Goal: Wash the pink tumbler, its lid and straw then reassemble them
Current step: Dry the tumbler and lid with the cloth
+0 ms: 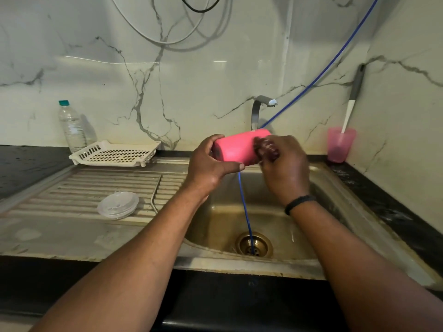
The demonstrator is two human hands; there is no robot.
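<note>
Left hand point(211, 161) gripping sideways pink tumbler point(237, 147), right hand point(285, 164) curled around dark scrubber point(266, 148) against it

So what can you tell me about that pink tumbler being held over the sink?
The pink tumbler is a bright pink cylinder with a matte-looking skin, held on its side above the sink basin, in front of the tap. Its lid is off. The left hand grips its base end, thumb underneath. The right hand presses a dark maroon scrubber against its other end. A dark smudge shows near the base.
</note>
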